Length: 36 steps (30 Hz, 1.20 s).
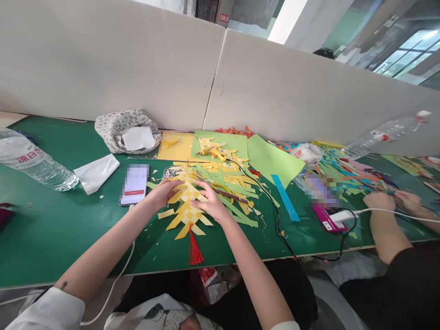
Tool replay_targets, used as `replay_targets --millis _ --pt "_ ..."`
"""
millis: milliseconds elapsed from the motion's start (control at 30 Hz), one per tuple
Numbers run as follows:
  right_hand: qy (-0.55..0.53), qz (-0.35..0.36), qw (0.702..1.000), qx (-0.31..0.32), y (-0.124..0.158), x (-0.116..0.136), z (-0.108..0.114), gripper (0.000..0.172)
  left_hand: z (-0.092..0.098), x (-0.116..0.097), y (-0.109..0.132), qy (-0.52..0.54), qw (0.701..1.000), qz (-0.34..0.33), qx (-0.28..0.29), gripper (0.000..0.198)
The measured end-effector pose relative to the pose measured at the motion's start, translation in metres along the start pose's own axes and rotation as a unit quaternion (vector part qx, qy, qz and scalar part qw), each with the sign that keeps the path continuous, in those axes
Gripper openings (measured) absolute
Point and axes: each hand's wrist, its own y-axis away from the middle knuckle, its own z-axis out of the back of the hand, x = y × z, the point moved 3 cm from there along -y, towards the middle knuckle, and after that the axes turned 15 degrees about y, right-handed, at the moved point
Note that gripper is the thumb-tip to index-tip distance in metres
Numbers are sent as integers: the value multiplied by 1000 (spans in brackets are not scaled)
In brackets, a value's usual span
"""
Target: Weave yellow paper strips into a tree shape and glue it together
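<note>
A woven yellow-and-cream paper piece [187, 197] with pointed strip ends lies before me. A red tassel [195, 247] hangs from its near end. At the piece's left edge is my left hand [164, 192], its fingers closed on the paper and partly hidden. My right hand [213, 205] rests on the right side, thumb and fingers apart and touching the strips. Behind it lie green and yellow paper strips [237, 211], and a pair of yellow-handled tools [223, 190] is partly covered by them. A yellow glue gun [213, 151] lies on green paper further back.
A phone [134, 183], white paper [96, 174] and a water bottle [37, 160] are on the left. A black cable [277, 220] crosses to a pink power strip [328, 220]. A blue strip [286, 198] lies nearby. Another person's hands [380, 206] work at the right.
</note>
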Motion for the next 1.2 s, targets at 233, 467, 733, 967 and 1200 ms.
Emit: replay_targets --millis 233,467,733,967,1200 --pt "-20 9 1000 2 1 -1 1 73 -2 -7 -5 23 999 -24 -2 45" --pt "-65 -14 997 -29 -1 -1 1 85 -4 -7 2 33 997 -68 6 54" --pt "-22 -35 999 23 3 -1 6 56 4 -18 7 72 988 -123 63 59" --pt "-16 -39 997 70 3 -3 4 41 7 -32 15 98 975 -165 112 54" --pt "25 -63 997 -23 5 -8 12 42 8 -27 26 110 974 -154 122 49"
